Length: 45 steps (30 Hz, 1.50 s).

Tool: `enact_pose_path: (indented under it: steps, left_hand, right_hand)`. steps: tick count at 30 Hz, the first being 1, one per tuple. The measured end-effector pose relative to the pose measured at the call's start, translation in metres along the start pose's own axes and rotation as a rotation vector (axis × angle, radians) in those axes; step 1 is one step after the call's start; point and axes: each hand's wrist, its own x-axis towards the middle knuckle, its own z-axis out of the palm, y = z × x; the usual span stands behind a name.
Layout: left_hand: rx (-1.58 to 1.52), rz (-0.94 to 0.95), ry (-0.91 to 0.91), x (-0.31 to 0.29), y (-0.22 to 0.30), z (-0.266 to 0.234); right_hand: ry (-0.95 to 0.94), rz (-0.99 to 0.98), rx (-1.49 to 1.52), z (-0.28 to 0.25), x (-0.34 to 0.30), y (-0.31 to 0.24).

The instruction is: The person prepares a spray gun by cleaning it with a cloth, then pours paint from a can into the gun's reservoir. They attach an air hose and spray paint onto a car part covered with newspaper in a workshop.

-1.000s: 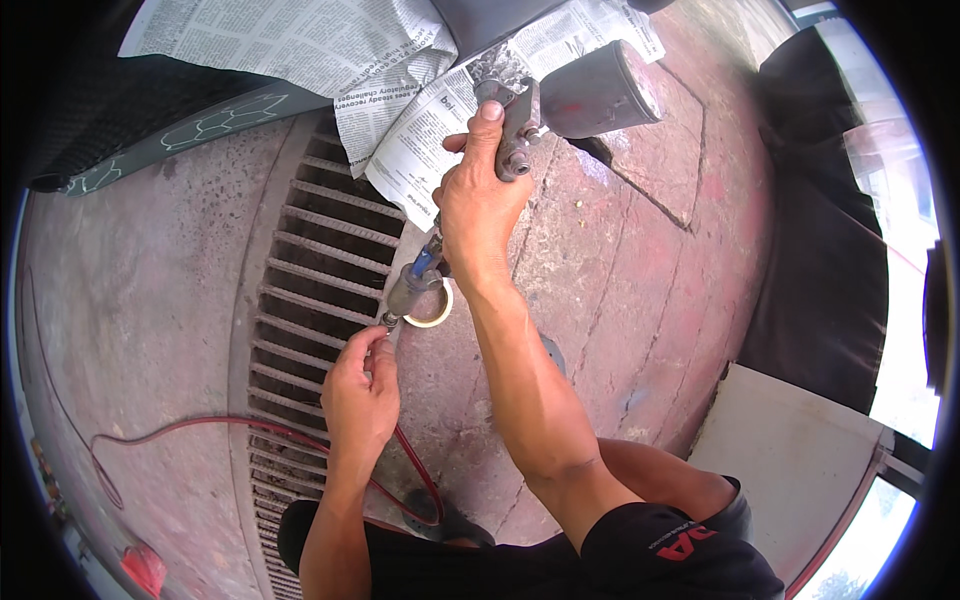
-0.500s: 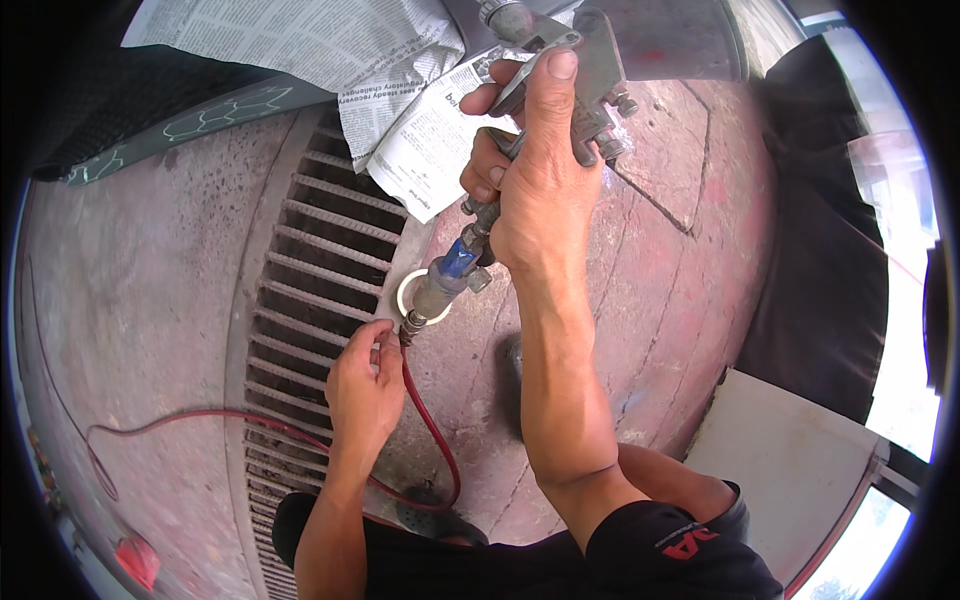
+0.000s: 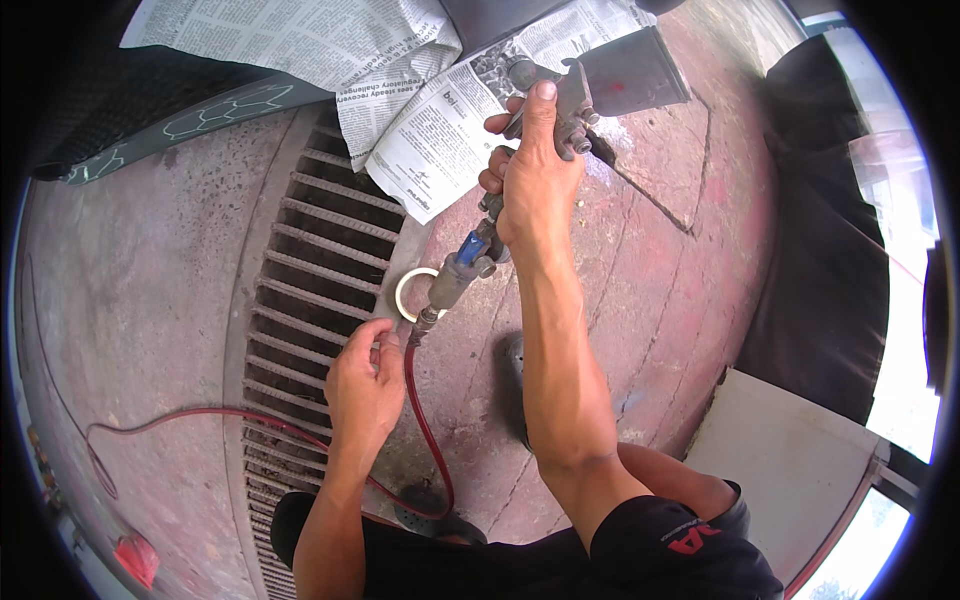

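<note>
My right hand (image 3: pixel 545 185) is wrapped round a metal spray gun (image 3: pixel 574 108), the thumb laid along its top. A grey cup (image 3: pixel 635 75) sticks out on the gun's right side. Below the grip hangs an air fitting with a blue part (image 3: pixel 470 248), joined to a red hose (image 3: pixel 424 425). Just left of the hose end is my left hand (image 3: pixel 362 385), its fingers loosely curled with a small gap by the thumb. It is apart from the hose, and I see nothing in it. A pale tape ring (image 3: pixel 403 298) lies behind the fitting.
Newspaper sheets (image 3: pixel 425 150) hang by a dark panel (image 3: pixel 190 130) at the upper left. A barred floor drain (image 3: pixel 315 275) runs past my left hand. Dark cloth (image 3: pixel 825 240) and a pale board (image 3: pixel 780 440) stand at the right; a red object (image 3: pixel 136 560) lies lower left.
The spray gun has tilted and moved slightly away and down in my right hand's grip, its cup now pointing right. The fitting and hose end shifted right. My left hand has stayed put.
</note>
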Motion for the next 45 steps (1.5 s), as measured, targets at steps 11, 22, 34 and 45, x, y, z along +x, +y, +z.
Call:
enact_pose_path:
  steps: [11,22,34,45]
  left_hand:
    - [-0.004,0.004,0.001,0.0,0.004,0.0]
    - [0.007,-0.002,0.005,-0.002,0.002,-0.006]
    - [0.002,-0.014,0.025,-0.005,0.001,-0.015]
    - [-0.003,-0.02,0.066,-0.008,-0.017,-0.023]
  right_hand:
    - [-0.153,-0.097,0.033,0.024,-0.03,-0.041]
    - [-0.075,-0.126,-0.053,0.031,-0.032,-0.028]
    - [-0.144,-0.235,-0.011,0.052,-0.047,-0.022]
    - [0.004,-0.267,0.06,0.082,-0.061,0.019]
